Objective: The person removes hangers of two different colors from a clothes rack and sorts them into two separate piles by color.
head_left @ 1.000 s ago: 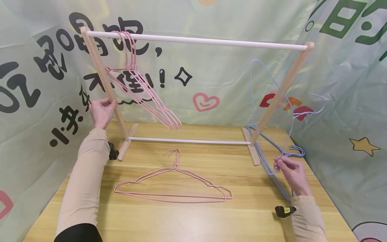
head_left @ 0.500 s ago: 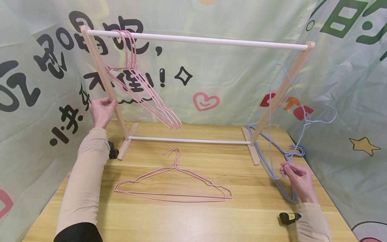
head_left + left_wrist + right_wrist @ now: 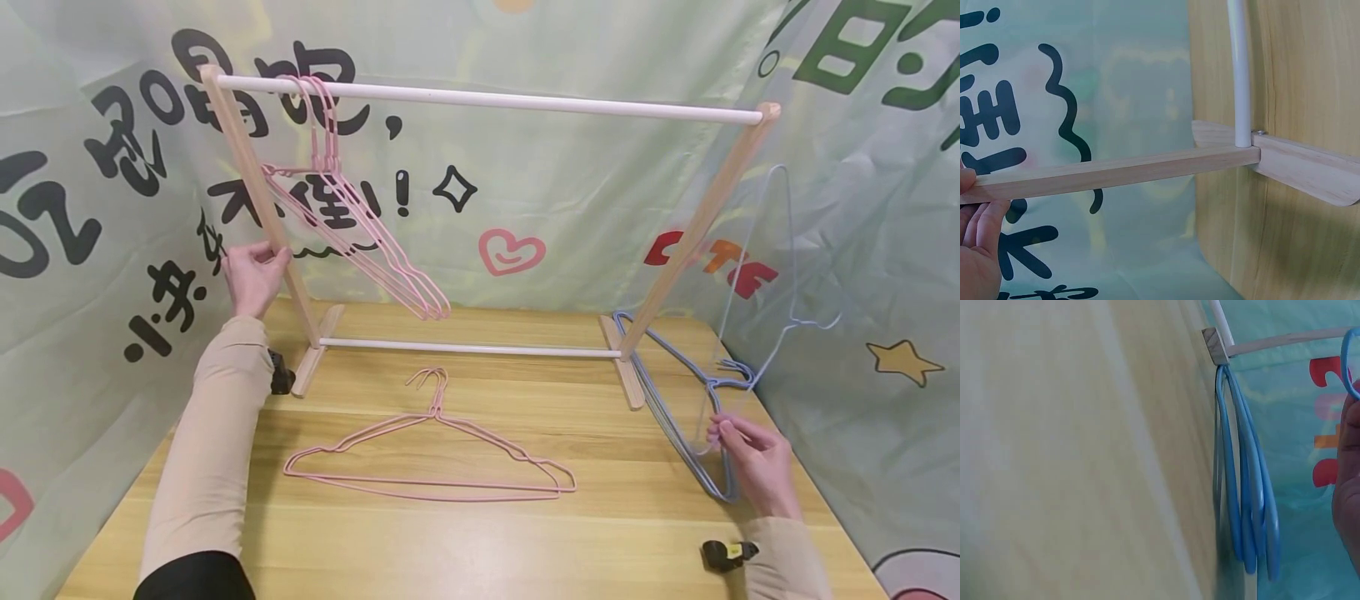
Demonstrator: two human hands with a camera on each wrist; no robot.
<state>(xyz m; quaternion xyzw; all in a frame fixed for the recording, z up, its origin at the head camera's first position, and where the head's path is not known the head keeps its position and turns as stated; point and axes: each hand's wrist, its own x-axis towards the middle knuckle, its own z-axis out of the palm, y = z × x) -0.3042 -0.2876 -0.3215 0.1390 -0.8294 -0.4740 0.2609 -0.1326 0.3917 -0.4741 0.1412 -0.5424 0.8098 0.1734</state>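
Blue wire hanger (image 3: 780, 275) | pinched, seemingly, by right hand (image 3: 753, 467) | left hand (image 3: 251, 275) grips wooden post (image 3: 258, 200)

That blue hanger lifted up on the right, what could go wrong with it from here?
The right hand pinches the blue hanger only by a thin end of the wire, so it could swing or slip from the grip. It rises just above the stack of blue hangers and might snag one. It could also knock the rack, which the left hand steadies.
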